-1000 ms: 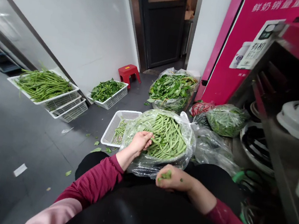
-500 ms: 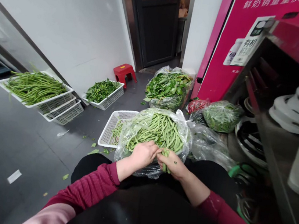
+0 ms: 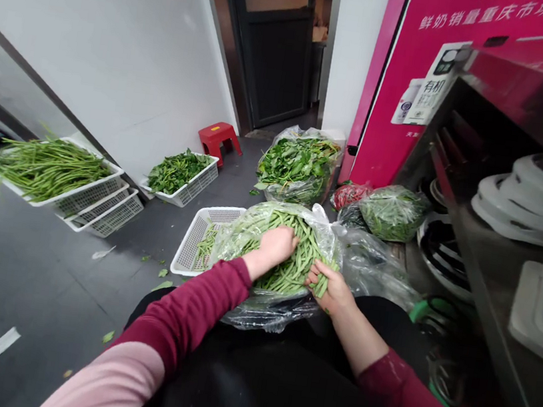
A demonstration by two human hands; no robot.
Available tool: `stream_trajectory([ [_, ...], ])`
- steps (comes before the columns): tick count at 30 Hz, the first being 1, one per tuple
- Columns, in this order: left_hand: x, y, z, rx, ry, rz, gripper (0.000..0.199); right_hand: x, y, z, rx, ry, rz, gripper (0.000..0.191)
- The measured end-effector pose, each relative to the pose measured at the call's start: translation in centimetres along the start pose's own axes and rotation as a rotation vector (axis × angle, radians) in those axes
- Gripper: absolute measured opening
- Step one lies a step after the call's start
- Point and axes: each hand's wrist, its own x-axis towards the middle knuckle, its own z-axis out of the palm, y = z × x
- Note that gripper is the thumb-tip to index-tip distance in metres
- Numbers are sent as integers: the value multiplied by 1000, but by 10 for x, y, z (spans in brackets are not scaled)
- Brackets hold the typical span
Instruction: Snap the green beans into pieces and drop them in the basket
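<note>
A clear plastic bag (image 3: 260,316) full of long green beans (image 3: 294,275) stands open before my knees. My left hand (image 3: 278,245) is over the middle of the pile, its fingers curled down among the beans; their tips are hidden, and what they pinch cannot be made out. At the bag's right edge my right hand (image 3: 332,291) is closed round a small bunch of green bean pieces (image 3: 321,281), which stick out past the fingers. A white plastic basket (image 3: 183,248) with some bean pieces in it sits left of the bag, partly behind it.
Further left are baskets of long green stems (image 3: 54,166) and leafy greens (image 3: 179,172), near a red stool (image 3: 219,137). Ahead stands a bag of leaves (image 3: 300,160). Bagged greens (image 3: 391,212) and a metal shelf (image 3: 477,252) with white lids flank my right side.
My left hand has left my right hand and moved up and forward onto the bean pile. My right hand has shifted slightly right, still holding bean pieces. The view has tilted a little.
</note>
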Motion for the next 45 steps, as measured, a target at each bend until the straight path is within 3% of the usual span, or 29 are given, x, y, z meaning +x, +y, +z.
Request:
stream_trajectory([
  [4, 6, 15, 15, 31, -90, -39, 22, 11, -4, -5, -28, 69, -49, 16],
  [9, -54, -4, 1, -73, -119, 135, 27, 19, 2, 2, -89, 130, 34, 14],
  [11, -84, -12, -6, -65, -171, 263, 28, 18, 9, 6, -135, 74, 48, 15],
  [14, -113, -15, -17, 51, -254, 572, 27, 10, 20, 12, -266, -44, 48, 17],
  [18, -125, -9, -27, 111, -261, 952, 27, -9, 31, 20, -366, -218, 82, 19],
  [20, -126, -7, -29, 86, -233, 1001, 26, -14, 32, 23, -332, -240, 63, 19],
  [22, -126, -8, -28, 28, -192, 901, 25, -14, 28, 25, -261, -210, -6, 17],
  [25, -121, -18, -19, -142, -31, 501, 27, -10, 21, 26, -209, -88, -245, 16],
  [29, -102, -36, -4, -557, 161, -97, 34, -10, 20, 25, -493, 87, -622, 13],
  [32, -83, -43, -3, -747, 221, -330, 35, -15, 21, 24, -692, 145, -737, 16],
  [34, -72, -45, -9, -709, 224, -357, 36, -19, 19, 24, -687, 81, -646, 17],
  [37, -60, -45, -21, -545, 132, -239, 43, -21, 11, 21, -511, -172, -307, 15],
  [39, -54, -42, -28, -554, 25, -193, 47, -22, 7, 19, -376, -323, -98, 14],
  [43, -42, -26, -35, -991, -229, -222, 49, -25, 7, 15, -224, -428, 148, 13],
  [45, -35, -17, -37, -1151, -252, -178, 46, -24, 9, 14, -189, -435, 240, 12],
])
